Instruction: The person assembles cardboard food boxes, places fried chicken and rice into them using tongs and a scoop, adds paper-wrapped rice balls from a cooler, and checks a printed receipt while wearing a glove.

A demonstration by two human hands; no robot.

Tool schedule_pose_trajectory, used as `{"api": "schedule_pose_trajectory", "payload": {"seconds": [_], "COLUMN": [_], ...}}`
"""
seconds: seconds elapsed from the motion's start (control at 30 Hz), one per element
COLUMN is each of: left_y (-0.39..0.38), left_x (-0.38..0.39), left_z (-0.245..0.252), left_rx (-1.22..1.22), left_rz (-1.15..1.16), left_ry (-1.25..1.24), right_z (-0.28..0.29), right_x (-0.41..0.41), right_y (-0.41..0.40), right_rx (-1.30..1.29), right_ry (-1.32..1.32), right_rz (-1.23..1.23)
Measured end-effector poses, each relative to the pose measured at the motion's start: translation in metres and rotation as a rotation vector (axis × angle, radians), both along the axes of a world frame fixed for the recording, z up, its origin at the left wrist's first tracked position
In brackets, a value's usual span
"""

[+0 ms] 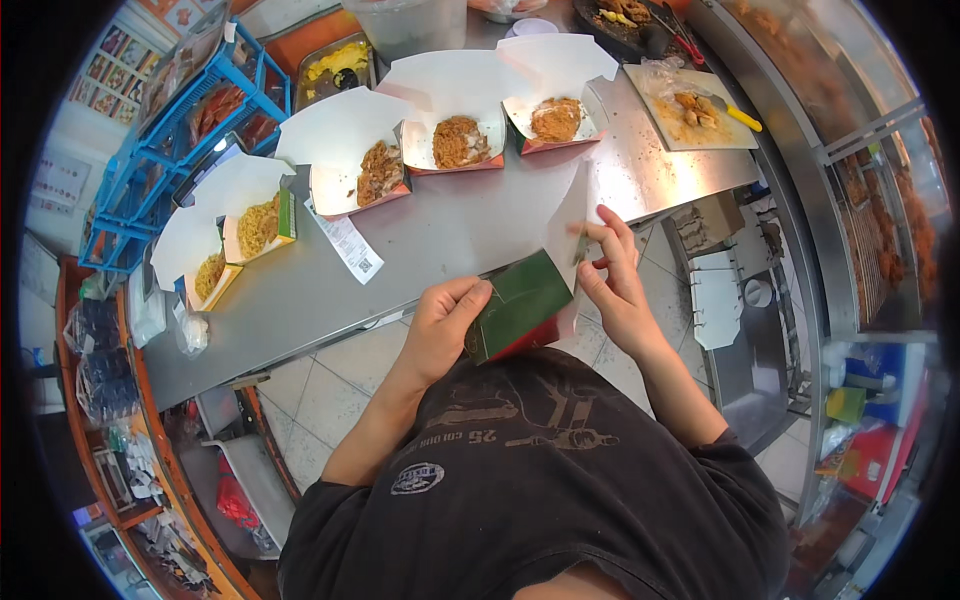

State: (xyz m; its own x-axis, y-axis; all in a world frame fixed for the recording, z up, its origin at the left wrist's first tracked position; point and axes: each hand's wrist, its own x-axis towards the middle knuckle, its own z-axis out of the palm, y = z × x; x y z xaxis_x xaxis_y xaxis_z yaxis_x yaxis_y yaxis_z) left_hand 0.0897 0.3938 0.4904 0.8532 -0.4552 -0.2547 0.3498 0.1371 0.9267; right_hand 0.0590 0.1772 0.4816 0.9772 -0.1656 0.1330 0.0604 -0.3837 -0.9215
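My left hand grips a folding cardboard takeaway box, green and red outside with a white inner flap, held near my body. Beside that flap, my right hand has its fingers spread, and one fingertip is blurred against the card. Whether it presses the flap is unclear. Beyond my hands, open boxes on the steel counter hold fried chicken pieces. Two smaller boxes at the left contain yellow noodles.
A printed receipt lies on the counter. At the far right are a cutting board and yellow-handled knife. Blue racks stand at the left, near a metal tray. A glass display cabinet rises on the right.
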Motion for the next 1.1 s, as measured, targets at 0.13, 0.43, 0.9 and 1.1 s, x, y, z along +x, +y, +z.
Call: {"api": "schedule_pose_trajectory", "payload": {"seconds": [0.13,0.43,0.9,1.1], "left_y": [-0.001,0.009,0.045,-0.011], "left_x": [0.003,0.014,0.061,0.088], "left_z": [0.005,0.015,-0.057,-0.120], "left_rx": [0.404,0.368,-0.598,-0.257], "left_rz": [-0.008,0.044,0.127,-0.154], "left_ry": [-0.305,-0.645,0.030,0.026], "right_z": [0.006,0.032,-0.028,-0.010], "right_x": [0.006,0.003,-0.002,-0.020], "right_y": [0.001,0.045,-0.002,-0.042], "right_rx": [0.113,-0.274,0.950,0.762], "right_ry": [0.057,-0.081,0.199,0.061], "right_rz": [0.191,0.453,0.240,0.240]}}
